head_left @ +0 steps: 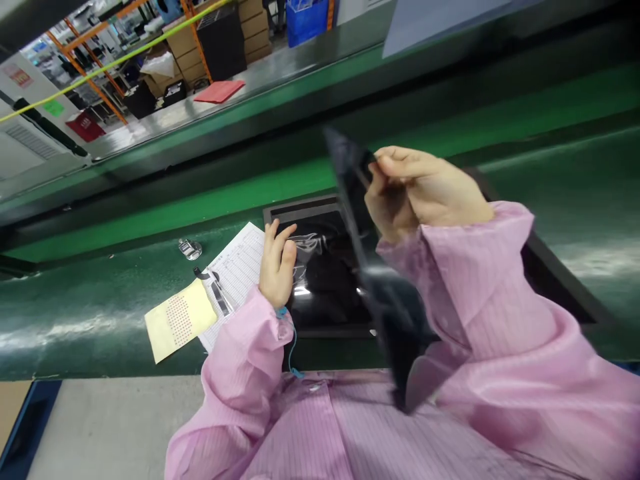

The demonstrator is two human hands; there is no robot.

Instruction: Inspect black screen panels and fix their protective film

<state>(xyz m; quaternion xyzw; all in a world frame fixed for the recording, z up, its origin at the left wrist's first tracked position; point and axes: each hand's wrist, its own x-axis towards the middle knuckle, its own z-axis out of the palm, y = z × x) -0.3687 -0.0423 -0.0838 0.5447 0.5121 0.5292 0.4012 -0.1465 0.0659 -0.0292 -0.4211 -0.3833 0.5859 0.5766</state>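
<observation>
My right hand (425,190) is closed on the upper edge of a dark, thin panel (380,280) that stands tilted on edge and runs down toward my chest. Its outline is smeared by motion. My left hand (277,263) rests at the left edge of a black framed screen (325,280) lying flat on the green belt. The fingers are curled and pinch a clear crinkled film (307,247) that lies on the glossy screen. Both arms wear pink striped sleeves.
A printed paper form (237,267) and a yellow dotted sheet (180,319) lie left of the screen. A small metal counter (190,249) sits further back. The green conveyor belt (100,293) runs across; a grey table edge (115,420) is nearest me. Shelves and boxes stand beyond.
</observation>
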